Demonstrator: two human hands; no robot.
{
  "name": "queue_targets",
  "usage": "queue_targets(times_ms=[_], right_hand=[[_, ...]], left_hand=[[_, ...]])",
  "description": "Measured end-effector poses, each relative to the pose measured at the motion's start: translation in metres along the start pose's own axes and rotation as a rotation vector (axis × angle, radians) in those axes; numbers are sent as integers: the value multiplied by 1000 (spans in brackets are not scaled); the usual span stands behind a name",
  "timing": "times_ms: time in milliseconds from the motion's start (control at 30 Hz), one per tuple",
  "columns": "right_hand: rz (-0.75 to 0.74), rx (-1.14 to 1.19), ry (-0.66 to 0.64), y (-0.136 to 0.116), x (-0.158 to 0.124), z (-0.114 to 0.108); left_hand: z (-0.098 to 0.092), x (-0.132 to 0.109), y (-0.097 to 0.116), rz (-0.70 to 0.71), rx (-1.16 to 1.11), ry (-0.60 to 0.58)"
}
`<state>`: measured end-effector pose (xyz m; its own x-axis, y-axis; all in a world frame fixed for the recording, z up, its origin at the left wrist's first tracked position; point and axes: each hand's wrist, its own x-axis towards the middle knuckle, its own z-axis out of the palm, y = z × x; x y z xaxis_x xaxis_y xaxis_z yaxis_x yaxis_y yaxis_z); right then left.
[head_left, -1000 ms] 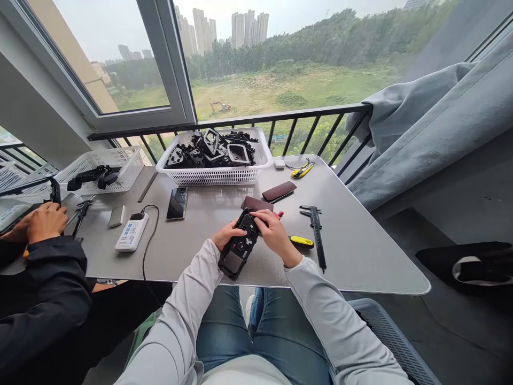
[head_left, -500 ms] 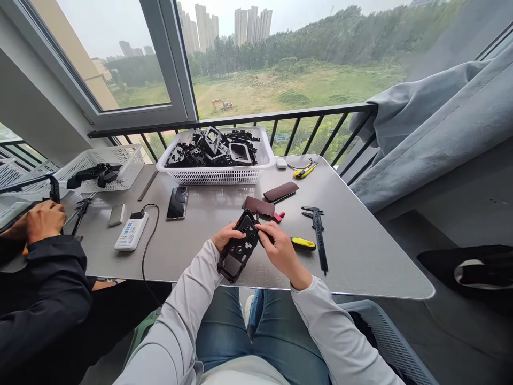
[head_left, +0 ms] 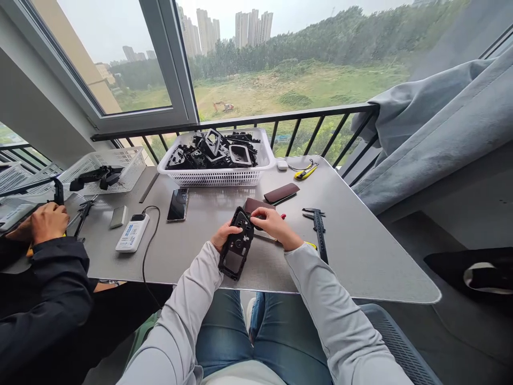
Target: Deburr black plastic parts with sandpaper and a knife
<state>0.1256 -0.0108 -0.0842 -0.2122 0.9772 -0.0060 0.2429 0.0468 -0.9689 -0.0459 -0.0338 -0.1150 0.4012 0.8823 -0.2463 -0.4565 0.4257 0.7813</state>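
My left hand (head_left: 225,235) grips the left edge of a black plastic frame part (head_left: 237,246), thumb on its face, tilted above the table's front edge. At the upper right edge of that part is my right hand (head_left: 270,223), its fingers pinched together; what they hold, if anything, is too small to make out. Just behind the part lies a dark red case (head_left: 258,205), partly covered. A yellow-handled tool (head_left: 311,245) shows beside my right wrist, mostly hidden by it. The black caliper (head_left: 319,230) lies to the right.
A white basket (head_left: 216,178) of black parts stands at the back. On the table (head_left: 372,256) are a phone (head_left: 177,204), a power bank with cable (head_left: 132,233), a second red case (head_left: 281,193) and a yellow cutter (head_left: 306,171). At left, a person's hand (head_left: 48,220) holds something dark.
My right hand has moved up and slightly left along the black part, its forearm now covering more of the yellow-handled tool. The black part has turned slightly more upright.
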Motion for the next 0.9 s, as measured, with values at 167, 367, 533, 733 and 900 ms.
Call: queue_targets(times_ms=[167,367,533,733,900], right_hand=[[-2,56,-64,3,8,-1],[-179,32,-3,6,0,-2],[-236,79,5,12,-6,10],[-154,161,339,28,3,18],[-324,141,213,23,-4,19]], left_hand=[[-1,6,-2,52,26,46],[0,11,0,86,29,132],[0,13,6,137,-25,238],[3,9,5,37,15,153],[-1,10,1,45,91,151]])
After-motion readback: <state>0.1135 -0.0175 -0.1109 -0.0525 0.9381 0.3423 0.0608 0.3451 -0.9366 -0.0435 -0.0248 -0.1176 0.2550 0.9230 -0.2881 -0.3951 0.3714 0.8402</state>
